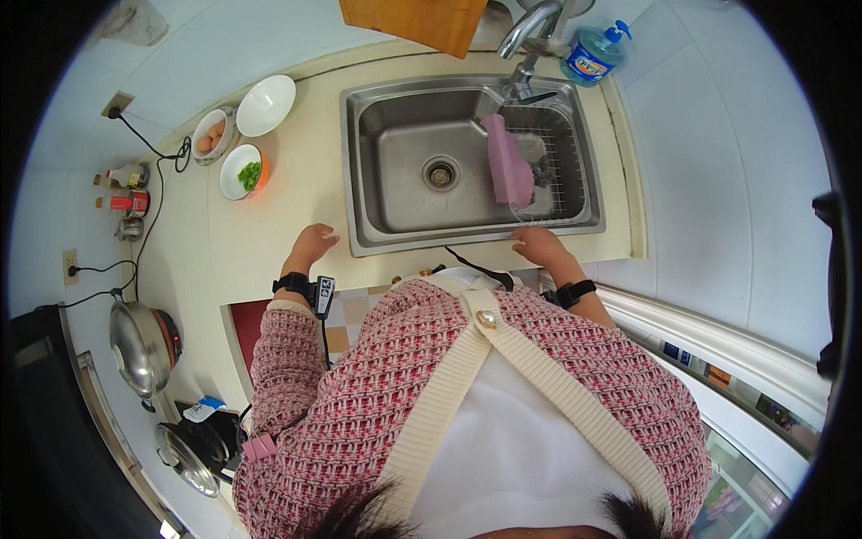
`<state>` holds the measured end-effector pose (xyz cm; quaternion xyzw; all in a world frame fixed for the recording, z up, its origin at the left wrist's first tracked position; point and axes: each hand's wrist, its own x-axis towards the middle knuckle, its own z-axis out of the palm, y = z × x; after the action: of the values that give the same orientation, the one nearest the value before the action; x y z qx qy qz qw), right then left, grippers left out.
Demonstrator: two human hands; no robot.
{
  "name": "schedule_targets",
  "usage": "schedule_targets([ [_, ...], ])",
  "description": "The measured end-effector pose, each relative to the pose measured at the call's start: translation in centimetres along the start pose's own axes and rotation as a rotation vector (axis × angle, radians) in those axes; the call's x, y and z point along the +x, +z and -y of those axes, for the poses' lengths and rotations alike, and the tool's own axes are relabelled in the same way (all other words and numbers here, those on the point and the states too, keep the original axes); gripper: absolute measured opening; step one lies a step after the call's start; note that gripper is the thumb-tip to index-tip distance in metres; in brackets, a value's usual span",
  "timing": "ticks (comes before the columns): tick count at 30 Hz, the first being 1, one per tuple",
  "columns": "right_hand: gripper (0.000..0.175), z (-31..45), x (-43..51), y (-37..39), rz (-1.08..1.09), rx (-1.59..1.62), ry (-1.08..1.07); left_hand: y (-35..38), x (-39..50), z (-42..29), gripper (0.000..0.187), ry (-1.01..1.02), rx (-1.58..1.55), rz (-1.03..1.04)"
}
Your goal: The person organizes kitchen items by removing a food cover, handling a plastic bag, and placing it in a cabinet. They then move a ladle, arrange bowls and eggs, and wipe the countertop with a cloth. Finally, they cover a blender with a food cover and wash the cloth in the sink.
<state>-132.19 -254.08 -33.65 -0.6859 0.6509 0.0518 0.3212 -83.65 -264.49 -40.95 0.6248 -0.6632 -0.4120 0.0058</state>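
Note:
My left hand (314, 244) is over the pale countertop (296, 202), just left of the steel sink (404, 135), holding nothing, thumb apart from the fingers. At the sink's front right edge is my right hand (537, 245), its fingers loosely bent and nothing seen in it. A pink cloth (506, 162) hangs over the divider beside a wire rack (562, 148) in the sink's right part. A dark scouring pad (541, 172) lies partly beside the cloth. To the left stand a bowl of chopped greens (232, 172), a bowl of brown eggs (202, 128) and an empty white bowl (267, 106).
Behind the sink are a chrome faucet (532, 40), a wooden cutting board (417, 20) and a blue soap bottle (591, 59). Along the left lie black cords (158, 202), seasoning bottles (130, 201), a lidded steel pan (140, 347) and a glass lid (188, 461).

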Motion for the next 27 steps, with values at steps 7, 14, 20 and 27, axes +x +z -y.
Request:
schedule_targets([
  [7, 0.029, 0.50, 0.46, 0.20, 0.004, 0.010, -0.027, -0.42, 0.11, -0.15, 0.038, 0.041, 0.028, 0.023],
  [14, 0.030, 0.38, 0.28, 0.65, 0.006, 0.015, -0.042, -0.29, -0.31, -0.22, 0.035, 0.027, 0.060, 0.027],
  [20, 0.031, -0.02, -0.06, 0.79, 0.011, 0.000, -0.021, 0.03, -0.20, -0.28, 0.034, 0.013, 0.036, 0.041],
  [27, 0.032, 0.81, 0.26, 0.63, 0.045, -0.006, 0.028, -0.10, 0.22, 0.21, 0.034, 0.030, -0.014, 0.034],
])
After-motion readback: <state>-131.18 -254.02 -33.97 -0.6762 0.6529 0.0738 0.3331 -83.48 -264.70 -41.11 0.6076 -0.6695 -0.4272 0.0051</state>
